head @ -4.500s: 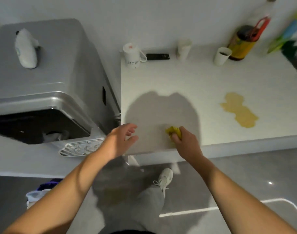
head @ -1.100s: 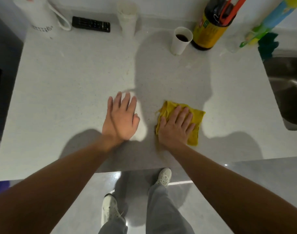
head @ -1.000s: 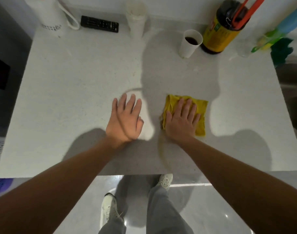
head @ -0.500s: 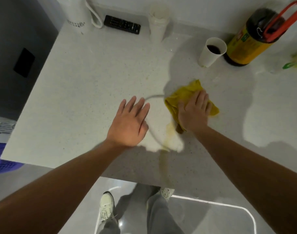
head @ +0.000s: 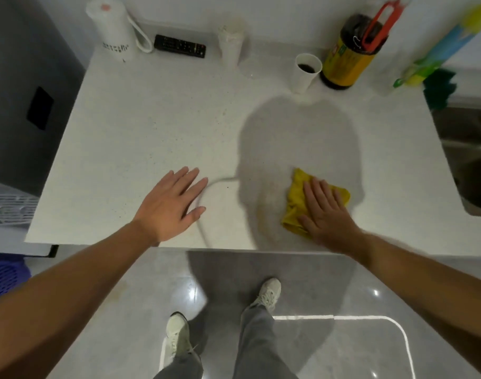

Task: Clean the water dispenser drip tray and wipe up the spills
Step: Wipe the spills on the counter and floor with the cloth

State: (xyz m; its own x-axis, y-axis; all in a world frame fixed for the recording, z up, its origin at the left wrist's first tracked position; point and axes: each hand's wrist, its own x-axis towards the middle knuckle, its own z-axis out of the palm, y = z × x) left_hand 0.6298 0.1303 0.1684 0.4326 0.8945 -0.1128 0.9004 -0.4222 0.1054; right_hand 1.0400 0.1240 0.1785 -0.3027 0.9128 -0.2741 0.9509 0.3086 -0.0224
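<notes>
A crumpled yellow cloth lies on the white counter near its front edge. My right hand presses flat on the cloth, fingers spread over it. My left hand rests palm down on the bare counter to the left, fingers apart, holding nothing. A faint yellowish smear shows on the counter just left of the cloth. The grey water dispenser stands at the left edge, and a strip of its white grille shows below it.
Along the back wall stand a white jug, a black remote, a stack of cups, a paper cup of dark liquid and a large dark bottle. A sink lies at the right. A purple basket sits low left.
My right hand has slid the yellow cloth toward the front edge and to the right, and the yellowish streak has faded. My left hand stays flat on the counter.
</notes>
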